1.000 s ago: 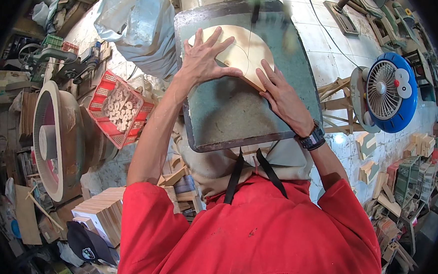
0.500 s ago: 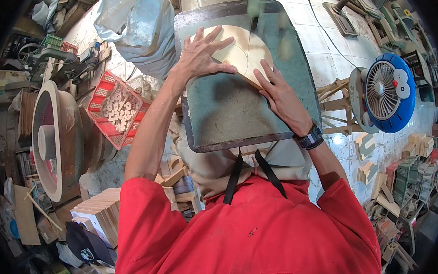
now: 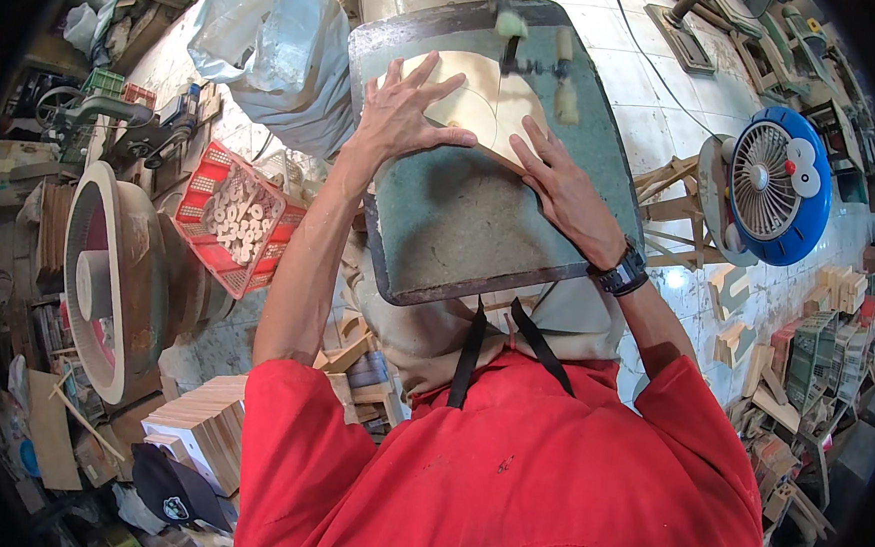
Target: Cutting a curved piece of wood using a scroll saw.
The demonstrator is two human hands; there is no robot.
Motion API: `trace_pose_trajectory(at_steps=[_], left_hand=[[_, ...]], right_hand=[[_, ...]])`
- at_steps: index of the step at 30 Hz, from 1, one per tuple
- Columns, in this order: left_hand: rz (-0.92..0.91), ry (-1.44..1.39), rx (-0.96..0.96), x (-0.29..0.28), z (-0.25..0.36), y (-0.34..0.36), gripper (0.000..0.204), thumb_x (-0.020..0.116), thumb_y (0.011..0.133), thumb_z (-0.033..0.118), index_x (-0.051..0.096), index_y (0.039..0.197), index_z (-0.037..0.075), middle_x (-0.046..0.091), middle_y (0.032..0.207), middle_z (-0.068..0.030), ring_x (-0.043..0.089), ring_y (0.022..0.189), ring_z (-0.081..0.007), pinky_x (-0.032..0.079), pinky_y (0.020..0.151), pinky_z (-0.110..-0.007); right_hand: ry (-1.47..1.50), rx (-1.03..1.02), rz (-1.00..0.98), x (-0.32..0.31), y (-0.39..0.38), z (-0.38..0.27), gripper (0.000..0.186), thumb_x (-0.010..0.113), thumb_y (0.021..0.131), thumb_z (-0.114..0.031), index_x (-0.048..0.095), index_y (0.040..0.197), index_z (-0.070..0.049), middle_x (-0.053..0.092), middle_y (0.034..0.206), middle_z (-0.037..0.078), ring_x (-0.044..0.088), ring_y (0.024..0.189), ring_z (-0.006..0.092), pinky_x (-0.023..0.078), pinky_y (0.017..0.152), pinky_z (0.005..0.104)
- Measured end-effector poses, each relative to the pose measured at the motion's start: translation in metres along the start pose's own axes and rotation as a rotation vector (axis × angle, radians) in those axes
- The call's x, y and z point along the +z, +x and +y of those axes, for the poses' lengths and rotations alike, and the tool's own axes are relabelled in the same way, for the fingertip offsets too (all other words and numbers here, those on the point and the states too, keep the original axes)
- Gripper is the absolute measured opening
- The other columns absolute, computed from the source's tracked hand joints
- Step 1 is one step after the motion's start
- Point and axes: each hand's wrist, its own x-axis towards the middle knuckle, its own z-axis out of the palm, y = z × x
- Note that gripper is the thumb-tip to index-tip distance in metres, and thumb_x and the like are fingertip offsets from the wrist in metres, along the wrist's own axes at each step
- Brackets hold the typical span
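A pale wooden board (image 3: 475, 93) with a curved outer edge and thin drawn lines lies flat on a grey-green machine table (image 3: 464, 245). My left hand (image 3: 404, 116) rests on the board's left part, fingers spread and thumb stretched along its near edge. On the right side, my right hand (image 3: 570, 196) presses its fingertips on the board's near right edge, palm low over the table. Above the board's far right part hangs a dark metal machine head (image 3: 516, 60) with pale knobs. Whether it touches the wood I cannot tell.
To the left stand a red plastic basket (image 3: 200, 184) of small pale wooden pieces, a large wheel-shaped machine (image 3: 146, 286) and a pale bag (image 3: 271, 53). Stacked boards (image 3: 203, 425) lie lower left. At right is a blue fan (image 3: 779, 184), with a dark cable (image 3: 660, 77) nearby.
The machine head, a faint blur before, now shows clearly over the board. Both my hands and the board have shifted very slightly to the right.
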Motion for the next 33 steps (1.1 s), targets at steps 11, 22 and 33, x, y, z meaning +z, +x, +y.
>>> trace_pose_trajectory(at_steps=[11,22,33], left_hand=[[-0.006,-0.026,-0.047,0.0,0.004,-0.002,0.1,0.069,0.059,0.088,0.06,0.142,0.032,0.039,0.16,-0.012,0.03,0.145,-0.0526,0.03,0.108,-0.07],[0.045,-0.042,-0.066,0.001,0.005,-0.004,0.099,0.07,0.059,0.087,0.063,0.14,0.029,0.04,0.159,-0.0131,0.035,0.142,-0.0507,0.031,0.108,-0.068],[0.041,-0.041,-0.113,0.001,0.009,-0.002,0.101,0.071,0.056,0.089,0.064,0.138,0.031,0.041,0.158,-0.0139,0.039,0.139,-0.044,0.034,0.104,-0.07]], right_hand=[[0.026,0.024,0.011,0.001,0.001,0.002,0.055,0.059,0.097,-0.003,0.046,0.15,-0.012,0.035,0.16,0.018,0.036,0.145,0.0411,0.039,0.114,0.0448],[0.025,0.004,0.01,0.0,0.005,0.002,0.051,0.053,0.096,0.001,0.047,0.146,-0.004,0.036,0.157,0.021,0.039,0.139,0.0488,0.039,0.114,0.0485],[0.05,0.014,0.009,-0.002,0.006,0.008,0.05,0.051,0.097,0.0,0.047,0.146,-0.005,0.037,0.158,0.02,0.038,0.14,0.0481,0.038,0.115,0.0471]])
